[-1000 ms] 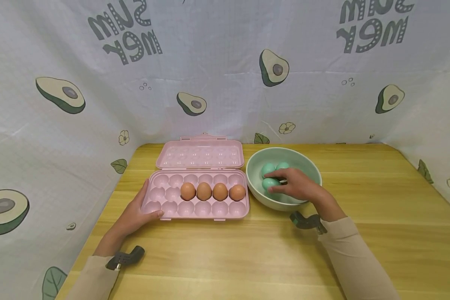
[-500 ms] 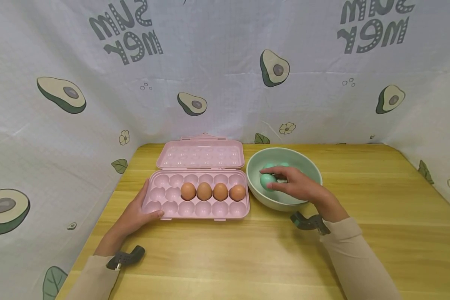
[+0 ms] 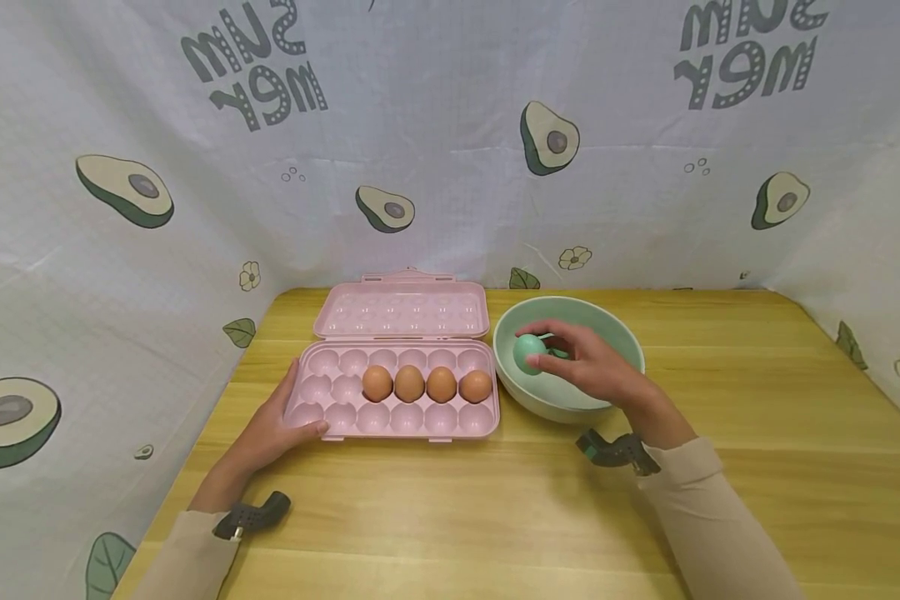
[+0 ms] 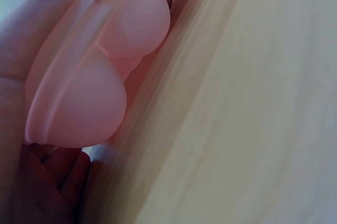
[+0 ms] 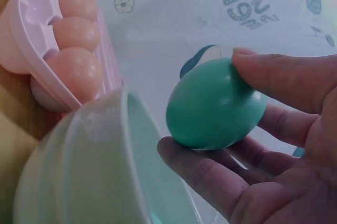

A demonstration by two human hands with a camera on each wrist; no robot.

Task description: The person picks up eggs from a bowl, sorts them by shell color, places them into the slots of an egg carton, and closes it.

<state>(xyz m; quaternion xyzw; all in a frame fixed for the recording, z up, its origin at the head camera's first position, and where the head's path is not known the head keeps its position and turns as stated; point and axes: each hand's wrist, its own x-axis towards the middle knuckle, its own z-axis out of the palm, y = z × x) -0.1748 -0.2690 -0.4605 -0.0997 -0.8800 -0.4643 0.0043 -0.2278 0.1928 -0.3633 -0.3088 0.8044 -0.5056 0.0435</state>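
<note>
Between thumb and fingertips, my right hand [image 3: 592, 360] pinches a green egg [image 3: 529, 354], held up over the left side of the pale green bowl [image 3: 570, 306]. In the right wrist view the green egg [image 5: 216, 105] is apart from the bowl's rim. My left hand [image 3: 266, 423] grips the left end of the pink egg carton [image 3: 345, 389], thumb along its front corner. The left wrist view shows the carton's rounded cups [image 4: 87, 103] from the side, with curled fingers [image 4: 66, 174] below. Several brown eggs [image 3: 408, 384] sit in the carton's middle row, toward the right.
The carton's lid [image 3: 401, 308] lies open behind its base. The bowl stands close against the carton's right side. A wooden table [image 3: 435, 525] carries everything, and a printed cloth [image 3: 450, 158] hangs behind it. The right hand hides part of the bowl's inside.
My right hand has picked the green egg out of the bowl, raising it and moving slightly left. The left hand and the carton have stayed in place.
</note>
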